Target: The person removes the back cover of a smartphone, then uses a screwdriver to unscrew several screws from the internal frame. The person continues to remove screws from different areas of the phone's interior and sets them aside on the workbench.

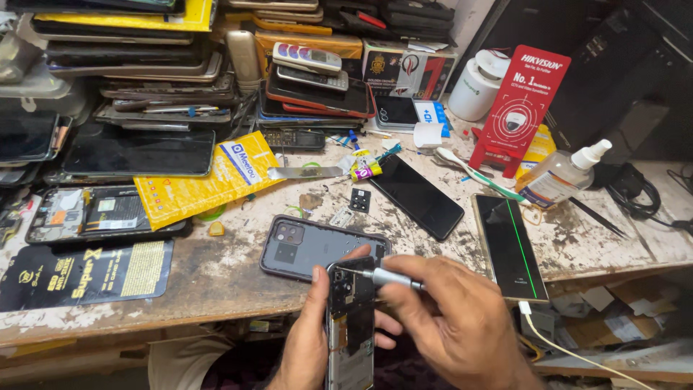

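My left hand [307,332] grips an opened phone [351,325] by its left edge, back cover off, circuit board and battery showing. My right hand [451,318] holds a slim metal screwdriver [386,276] whose tip touches the upper part of the phone's board. Just beyond them a grey phone back cover [303,249] with a camera cutout lies flat on the worn bench [216,267].
A black phone [416,195] and a phone with a green screen line [509,245], cabled, lie right. A spray bottle [559,175], toothbrush [476,175], red card stand [521,101], yellow packet [209,177], opened phone [101,214] and stacked phones [144,72] crowd the back.
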The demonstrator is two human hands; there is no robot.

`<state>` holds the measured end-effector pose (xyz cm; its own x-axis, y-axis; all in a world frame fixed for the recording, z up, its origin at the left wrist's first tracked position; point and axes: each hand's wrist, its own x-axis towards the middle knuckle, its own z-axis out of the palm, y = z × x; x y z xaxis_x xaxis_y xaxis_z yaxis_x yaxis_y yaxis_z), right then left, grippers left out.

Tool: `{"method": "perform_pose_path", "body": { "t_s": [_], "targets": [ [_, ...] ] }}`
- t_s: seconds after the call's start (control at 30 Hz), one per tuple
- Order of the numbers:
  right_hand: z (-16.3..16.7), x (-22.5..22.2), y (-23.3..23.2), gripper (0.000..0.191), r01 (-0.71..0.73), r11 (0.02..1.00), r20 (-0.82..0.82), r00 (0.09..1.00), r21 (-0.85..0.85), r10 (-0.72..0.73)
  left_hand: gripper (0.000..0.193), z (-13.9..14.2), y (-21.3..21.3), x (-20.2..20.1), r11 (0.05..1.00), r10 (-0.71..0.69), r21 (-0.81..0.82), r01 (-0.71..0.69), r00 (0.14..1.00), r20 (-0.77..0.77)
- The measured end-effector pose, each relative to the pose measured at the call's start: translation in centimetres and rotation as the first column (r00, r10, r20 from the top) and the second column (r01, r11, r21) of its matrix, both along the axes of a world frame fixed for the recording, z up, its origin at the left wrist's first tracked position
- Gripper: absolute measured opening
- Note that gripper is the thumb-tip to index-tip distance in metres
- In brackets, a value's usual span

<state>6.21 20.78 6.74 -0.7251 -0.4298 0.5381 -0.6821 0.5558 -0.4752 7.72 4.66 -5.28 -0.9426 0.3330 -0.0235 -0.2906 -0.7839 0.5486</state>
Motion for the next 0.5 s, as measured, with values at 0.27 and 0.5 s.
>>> {"method": "perform_pose_path", "body": {
  "t_s": [0.27,0.5],
  "targets": [
    [-0.19,0.05,-0.19,0.031,0.045,0.994,0.151,0.988,-0.102,-0.029,0.08,0.32,-0.07,-0.19,1.0,-0.013,0.014,0.013,1.0,0.01],
    [-0.55,-0.21,-0.13,0.023,-0.092,0.994,-0.071,0.994,-0.06,0.088,0.079,0.51,-0.54,-0.26,1.0,-0.014,-0.003,0.014,0.999,0.033]
  ]
}}
